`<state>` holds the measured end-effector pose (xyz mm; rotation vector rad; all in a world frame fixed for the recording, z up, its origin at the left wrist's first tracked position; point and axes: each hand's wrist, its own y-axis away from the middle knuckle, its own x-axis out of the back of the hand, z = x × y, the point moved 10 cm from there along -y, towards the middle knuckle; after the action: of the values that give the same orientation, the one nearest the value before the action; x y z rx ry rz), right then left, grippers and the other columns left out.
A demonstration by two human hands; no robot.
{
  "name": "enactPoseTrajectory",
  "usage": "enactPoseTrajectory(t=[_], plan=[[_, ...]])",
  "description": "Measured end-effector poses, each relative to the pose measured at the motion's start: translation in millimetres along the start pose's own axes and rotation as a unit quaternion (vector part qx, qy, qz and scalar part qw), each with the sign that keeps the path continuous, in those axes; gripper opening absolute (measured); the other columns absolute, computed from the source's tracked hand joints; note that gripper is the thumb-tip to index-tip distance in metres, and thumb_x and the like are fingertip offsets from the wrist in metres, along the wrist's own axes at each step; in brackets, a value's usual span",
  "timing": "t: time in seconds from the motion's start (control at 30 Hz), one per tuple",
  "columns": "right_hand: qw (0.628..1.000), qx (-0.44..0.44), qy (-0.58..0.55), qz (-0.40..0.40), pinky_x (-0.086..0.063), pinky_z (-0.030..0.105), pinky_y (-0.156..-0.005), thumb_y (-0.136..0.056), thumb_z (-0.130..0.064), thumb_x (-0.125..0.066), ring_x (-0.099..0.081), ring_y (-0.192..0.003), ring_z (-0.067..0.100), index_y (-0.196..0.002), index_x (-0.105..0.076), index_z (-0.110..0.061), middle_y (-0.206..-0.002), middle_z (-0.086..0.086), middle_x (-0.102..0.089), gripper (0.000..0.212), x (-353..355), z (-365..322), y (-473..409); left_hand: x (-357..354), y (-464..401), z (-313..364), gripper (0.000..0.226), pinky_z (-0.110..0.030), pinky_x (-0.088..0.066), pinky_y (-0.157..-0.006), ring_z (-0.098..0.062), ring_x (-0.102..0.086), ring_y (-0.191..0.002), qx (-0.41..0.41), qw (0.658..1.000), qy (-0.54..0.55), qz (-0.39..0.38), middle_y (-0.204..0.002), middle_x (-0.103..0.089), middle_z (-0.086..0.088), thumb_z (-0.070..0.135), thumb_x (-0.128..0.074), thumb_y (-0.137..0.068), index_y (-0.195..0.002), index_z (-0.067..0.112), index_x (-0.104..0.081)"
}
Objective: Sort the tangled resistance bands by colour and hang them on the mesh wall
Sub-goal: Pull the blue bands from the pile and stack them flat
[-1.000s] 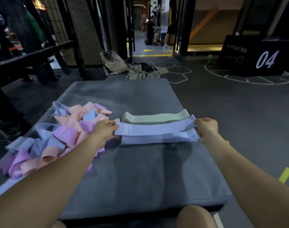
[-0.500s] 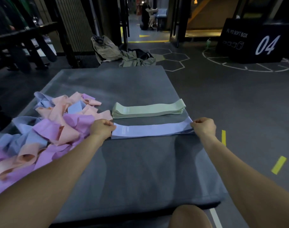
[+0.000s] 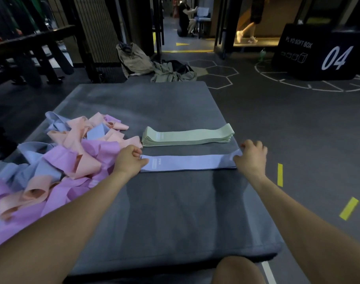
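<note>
Since a second ago the blue band [image 3: 188, 162], then held taut just above the mat [image 3: 164, 212] with its two layers apart, has been lowered and now lies flat on the blue stack, near of the green stack [image 3: 187, 136]. Left hand [image 3: 129, 159] pinches the band's left end, fingers curled, thumb on top; right hand [image 3: 250, 155] holds the right end, fingers bent over the fold, though how firmly it holds cannot be told. Both stacks lie side by side at the mat's right half, apart from each other. Tangled heap [image 3: 58, 160] of pink, purple and blue bands covers the mat's left side, touching the left hand's knuckles. Step in hand, as judged: colour sorting, with one blue band being squared onto its stack. Next move would call for letting go of both ends without dragging the top layer askew, then drawing another band free of the heap, where loops interlock and may pull neighbours along. No mesh wall can be identified with certainty in this view, so hanging appears some way off; pink and purple stacks are not yet begun.
</note>
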<state>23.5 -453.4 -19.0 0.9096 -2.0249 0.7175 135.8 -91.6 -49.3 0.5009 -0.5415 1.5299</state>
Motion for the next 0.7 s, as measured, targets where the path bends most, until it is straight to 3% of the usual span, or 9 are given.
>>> enactPoseTrajectory(t=[0.07,0.17,0.23,0.33,0.53,0.7], plan=[[0.994,0.101,0.011,-0.041,-0.032,0.034,-0.097,-0.08,-0.01,-0.064,-0.037,-0.118,0.035,-0.122,-0.055,-0.007,-0.127,0.016,-0.046,0.042,-12.3,-33.7,4.4,-3.4,-3.0,4.8,0.043,-0.025,-0.043,-0.081,-0.019,-0.054,-0.09,-0.043,0.998,-0.023,-0.028,-0.108,-0.058,-0.011,0.01,-0.079,-0.071,-0.108,0.004,-0.058],[0.962,0.21,0.01,-0.174,-0.031,0.029,-0.102,-0.079,-0.022,-0.071,-0.038,-0.126,0.028,-0.129,-0.053,-0.012,-0.132,0.01,-0.046,0.054,-51.8,-76.5,22.6,-12.9,-0.6,6.3,0.07,-0.026,-0.038,-0.098,-0.02,-0.05,-0.116,-0.083,0.988,-0.075,-0.103,-0.131,-0.048,-0.007,0.021,-0.085,-0.064,-0.124,0.012,-0.052],[0.937,0.248,0.042,-0.242,-0.033,0.032,-0.105,-0.076,-0.03,-0.074,-0.038,-0.127,0.027,-0.134,-0.047,-0.015,-0.135,0.008,-0.044,0.066,-75.1,-91.7,33.4,-19.4,3.2,2.3,0.084,-0.026,-0.033,-0.105,-0.018,-0.043,-0.125,-0.084,0.98,-0.101,-0.147,-0.137,-0.042,-0.001,0.022,-0.086,-0.062,-0.134,0.015,-0.044],[0.917,0.266,0.081,-0.287,-0.034,0.035,-0.106,-0.075,-0.037,-0.075,-0.039,-0.126,0.026,-0.138,-0.042,-0.016,-0.137,0.006,-0.043,0.074,-91.6,-98.9,37.3,-28.0,1.7,-7.5,0.089,-0.031,-0.031,-0.112,-0.017,-0.044,-0.128,-0.074,0.975,-0.087,-0.193,-0.139,-0.045,0.001,0.019,-0.087,-0.061,-0.137,0.017,-0.041],[0.914,0.282,0.068,-0.284,-0.035,0.03,-0.101,-0.079,-0.032,-0.073,-0.045,-0.12,0.024,-0.134,-0.047,-0.016,-0.13,0.007,-0.05,0.063,-92.2,-105.0,32.0,-26.0,-0.8,-7.8,0.072,-0.023,-0.037,-0.101,-0.018,-0.052,-0.117,-0.073,0.983,-0.007,-0.168,-0.125,-0.055,-0.005,0.0,-0.082,-0.063,-0.127,0.008,-0.05],[0.916,0.28,0.047,-0.285,-0.037,0.031,-0.101,-0.078,-0.029,-0.074,-0.047,-0.119,0.022,-0.132,-0.05,-0.017,-0.128,0.005,-0.052,0.06,-92.7,-106.0,31.2,-24.3,3.6,-3.5,0.072,-0.017,-0.034,-0.093,-0.01,-0.049,-0.11,-0.083,0.982,0.02,-0.171,-0.118,-0.053,0.002,-0.002,-0.082,-0.064,-0.128,0.007,-0.049]])
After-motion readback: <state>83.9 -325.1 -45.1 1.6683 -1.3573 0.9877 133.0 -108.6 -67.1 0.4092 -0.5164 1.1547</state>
